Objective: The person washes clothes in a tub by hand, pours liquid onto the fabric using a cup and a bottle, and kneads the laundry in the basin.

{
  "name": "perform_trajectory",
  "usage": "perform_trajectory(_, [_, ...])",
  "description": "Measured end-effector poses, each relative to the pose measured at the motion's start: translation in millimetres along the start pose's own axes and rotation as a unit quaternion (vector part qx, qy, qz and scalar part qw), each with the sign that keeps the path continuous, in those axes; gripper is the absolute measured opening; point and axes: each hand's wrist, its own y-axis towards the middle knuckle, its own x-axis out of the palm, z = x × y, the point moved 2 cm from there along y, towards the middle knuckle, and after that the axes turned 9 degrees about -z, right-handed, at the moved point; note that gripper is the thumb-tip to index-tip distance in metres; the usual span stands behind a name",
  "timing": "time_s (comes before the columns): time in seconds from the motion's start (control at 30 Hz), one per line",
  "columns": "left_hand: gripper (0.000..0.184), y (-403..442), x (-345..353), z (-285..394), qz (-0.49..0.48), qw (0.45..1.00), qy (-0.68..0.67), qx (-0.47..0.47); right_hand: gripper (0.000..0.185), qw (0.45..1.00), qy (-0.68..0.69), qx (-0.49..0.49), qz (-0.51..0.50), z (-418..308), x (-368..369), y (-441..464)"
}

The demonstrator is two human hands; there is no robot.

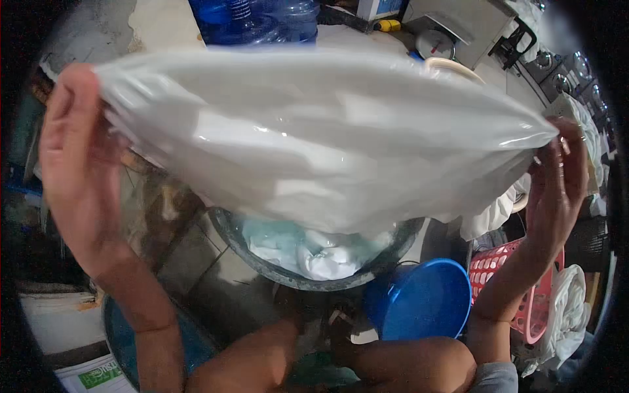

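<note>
Stretched wide across the view is a wet white cloth (327,141), blurred in places by motion. One upper corner is gripped by my left hand (77,141), fingers closed on it. At the opposite corner, my right hand (560,167) pinches the fabric. Below the hanging cloth stands a large dark basin (301,283), its far side hidden behind the fabric. Bluish water (265,229) and more white cloth (327,262) lie inside it.
A blue bucket (429,301) stands right of the basin, beside a red perforated basket (501,262). White laundry (567,308) lies at the far right. Blue water jugs (259,23) and a scale (435,44) are at the back. Another dark-rimmed tub (118,334) sits lower left.
</note>
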Motion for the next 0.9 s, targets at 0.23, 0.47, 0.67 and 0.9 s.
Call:
perform_trajectory(0.23, [0.016, 26.3, 26.4, -28.2, 0.084, 0.995, 0.0, -0.06, 0.022, 0.994, 0.077, 0.072, -0.008, 18.1, 18.4, 11.7])
perform_trajectory(0.47, [0.024, -23.7, 53.9, -126.6, -0.162, 0.913, 0.331, -0.173, 0.028, 0.931, -0.203, 0.097, -0.286, 94.4, 96.7, -52.5])
perform_trajectory(0.67, [0.084, -78.6, 110.1, -217.7, -0.44, 0.722, 0.436, -0.31, 0.087, 0.734, -0.271, 0.16, -0.602, 169.6, 174.0, -162.8])
perform_trajectory(0.9, [0.111, -114.0, 123.2, -318.0, -0.471, 0.756, 0.388, -0.238, 0.084, 0.735, -0.293, 0.162, -0.59, 198.2, 190.0, -179.4])
